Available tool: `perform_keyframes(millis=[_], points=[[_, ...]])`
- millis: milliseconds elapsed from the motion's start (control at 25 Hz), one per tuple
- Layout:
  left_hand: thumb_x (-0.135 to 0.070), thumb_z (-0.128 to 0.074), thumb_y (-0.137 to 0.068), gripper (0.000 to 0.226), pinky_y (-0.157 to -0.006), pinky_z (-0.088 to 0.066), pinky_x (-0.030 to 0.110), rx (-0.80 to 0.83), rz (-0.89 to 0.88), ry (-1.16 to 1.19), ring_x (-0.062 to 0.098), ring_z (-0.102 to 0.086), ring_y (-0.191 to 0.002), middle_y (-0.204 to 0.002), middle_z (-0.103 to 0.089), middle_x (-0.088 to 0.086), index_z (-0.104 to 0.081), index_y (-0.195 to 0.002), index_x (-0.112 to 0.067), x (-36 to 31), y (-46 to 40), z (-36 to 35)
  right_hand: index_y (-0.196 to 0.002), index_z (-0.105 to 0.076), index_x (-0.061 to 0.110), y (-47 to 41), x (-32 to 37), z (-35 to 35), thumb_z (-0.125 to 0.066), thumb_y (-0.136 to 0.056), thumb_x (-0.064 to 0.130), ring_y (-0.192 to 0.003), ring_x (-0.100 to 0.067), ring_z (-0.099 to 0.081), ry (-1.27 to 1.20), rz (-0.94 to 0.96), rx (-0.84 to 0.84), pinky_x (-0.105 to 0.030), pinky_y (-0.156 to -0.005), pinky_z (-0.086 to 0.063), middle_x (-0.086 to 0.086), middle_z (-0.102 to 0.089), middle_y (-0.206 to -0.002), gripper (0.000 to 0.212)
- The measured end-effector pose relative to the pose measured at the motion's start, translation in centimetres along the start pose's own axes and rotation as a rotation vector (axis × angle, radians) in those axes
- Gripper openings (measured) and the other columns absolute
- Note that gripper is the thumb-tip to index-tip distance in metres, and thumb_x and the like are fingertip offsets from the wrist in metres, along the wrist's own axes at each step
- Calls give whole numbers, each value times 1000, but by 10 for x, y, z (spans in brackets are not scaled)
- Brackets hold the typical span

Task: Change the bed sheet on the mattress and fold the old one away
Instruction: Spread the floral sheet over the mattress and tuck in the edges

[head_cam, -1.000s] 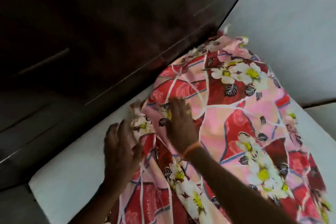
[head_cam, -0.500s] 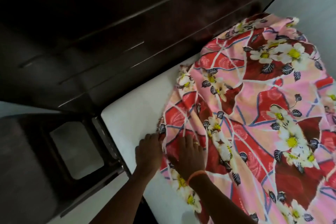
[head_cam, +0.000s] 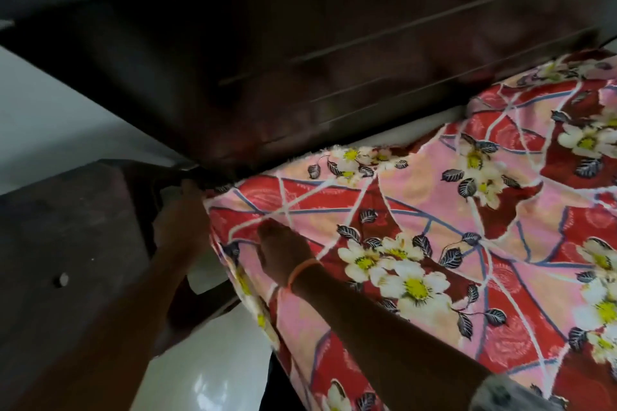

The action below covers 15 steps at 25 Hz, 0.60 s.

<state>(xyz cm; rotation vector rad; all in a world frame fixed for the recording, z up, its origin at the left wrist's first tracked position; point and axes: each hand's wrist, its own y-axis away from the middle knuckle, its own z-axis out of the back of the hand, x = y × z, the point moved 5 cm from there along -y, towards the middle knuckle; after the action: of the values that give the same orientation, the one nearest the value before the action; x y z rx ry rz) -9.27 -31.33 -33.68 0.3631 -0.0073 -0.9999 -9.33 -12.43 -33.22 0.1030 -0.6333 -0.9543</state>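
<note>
- The dark headboard [head_cam: 334, 53] stands right against the mattress [head_cam: 414, 132]; only a thin white strip shows between it and my floral sheet [head_cam: 450, 227].
- My left hand [head_cam: 180, 223] sits in the tight corner gap between the sheet's edge and the dark bedside cabinet [head_cam: 66, 243].
- Glossy floor [head_cam: 207, 370] lies open below, beside the bed.

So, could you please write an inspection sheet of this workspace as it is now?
Surface: mattress, white, bare only in a strip by the headboard.
Job's things: floral bed sheet spread over the mattress, its corner hanging over the edge.
Clutter: nothing seen.
Grippers: left hand at the sheet's corner, grip unclear; right hand flat on the sheet, orange band on the wrist.
Cables: nothing seen.
Surroundings: dark bedside cabinet, glossy pale floor, pale wall.
</note>
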Motion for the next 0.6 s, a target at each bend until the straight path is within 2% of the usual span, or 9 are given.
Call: perform_keyframes(millis=[80, 200, 280, 360, 440, 480, 560, 600], points=[[-16, -50, -95, 31, -76, -52, 53, -28, 29, -41, 50, -62, -95, -112, -60, 26, -46, -123, -3, 22, -23, 5, -111, -60, 5, -24, 7, 4, -56, -85, 15, -96, -37, -61, -5, 5, 0, -43, -84, -50, -17, -64, -106, 27], [-14, -59, -91, 38, -73, -52, 55, -39, 56, -145, 49, -57, -95, -119, -52, 27, -49, -125, 0, 26, -6, -14, -98, -63, 8, -29, -4, 21, -62, -76, 12, -87, -35, -62, 19, 18, -99, -41, -76, -49, -15, -65, -95, 22], [-8, -67, -85, 40, -77, -50, 55, -71, 70, -48, 47, -54, -97, -118, -51, 26, -51, -120, 0, -1, 21, -26, -103, -64, 6, -29, -36, 37, -65, -73, 11, -93, -34, -62, 50, -93, -214, -41, -79, -51, -15, -66, -100, 31], [1, -70, -79, 42, -84, -52, 50, -41, -169, 184, 40, -58, -100, -113, -58, 21, -54, -118, -2, -51, 41, -36, -114, -63, 3, -36, -66, 48, -59, -74, 14, -107, -36, -59, 169, -150, -245, -45, -89, -51, -18, -63, -115, 41], [0, -68, -82, 43, -92, -53, 41, -27, -473, 241, 30, -59, -111, -121, -61, 14, -57, -124, -5, -101, 50, -42, -125, -59, 1, -49, -85, 46, -54, -81, 23, -120, -39, -53, 278, -55, -184, -50, -100, -45, -21, -57, -129, 50], [-3, -65, -86, 43, -98, -51, 38, -46, -555, 283, 27, -57, -118, -127, -60, 13, -57, -129, -4, -120, 45, -44, -127, -57, 1, -56, -92, 44, -48, -85, 32, -123, -39, -51, 314, -9, -125, -51, -103, -42, -21, -56, -131, 53], [-16, -52, -93, 41, -102, -49, 37, -11, -558, 322, 26, -56, -121, -130, -60, 13, -56, -132, -3, -145, 22, -54, -123, -63, 8, -73, -106, 46, -36, -84, 45, -116, -37, -56, 375, 79, -100, -50, -101, -43, -16, -62, -123, 60], [-24, -44, -92, 42, -95, -52, 36, 25, -514, 357, 25, -59, -113, -122, -64, 12, -59, -126, -5, -153, 9, -57, -118, -66, 12, -82, -113, 48, -35, -81, 47, -109, -35, -61, 406, 98, -101, -49, -98, -45, -13, -66, -115, 60]])
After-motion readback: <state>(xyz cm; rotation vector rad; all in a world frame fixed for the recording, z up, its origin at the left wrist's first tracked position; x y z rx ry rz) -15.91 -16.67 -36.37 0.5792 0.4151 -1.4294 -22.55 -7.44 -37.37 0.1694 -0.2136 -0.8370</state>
